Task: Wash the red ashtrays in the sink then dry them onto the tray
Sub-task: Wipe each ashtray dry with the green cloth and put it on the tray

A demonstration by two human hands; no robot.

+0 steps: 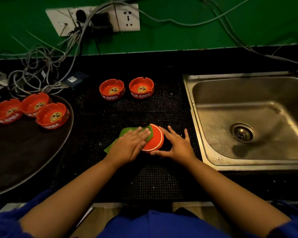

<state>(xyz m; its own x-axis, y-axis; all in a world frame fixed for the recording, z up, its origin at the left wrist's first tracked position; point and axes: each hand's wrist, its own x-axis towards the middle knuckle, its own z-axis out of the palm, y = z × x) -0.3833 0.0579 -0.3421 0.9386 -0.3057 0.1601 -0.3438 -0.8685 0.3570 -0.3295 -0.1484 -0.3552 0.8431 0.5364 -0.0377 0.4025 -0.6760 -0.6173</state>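
At mid-bench, an upturned red ashtray (154,140) lies base-up, the tray (24,152) at 9 o'clock and the sink (248,100) at 3. The left hand (129,146), its grip flat and apart, presses a green cloth (127,131) onto the base. The right hand (177,145), fingers splayed straight, braces the rim. Wipe in circles with the brace firm so it cannot skid, then likely dry the bowl side.
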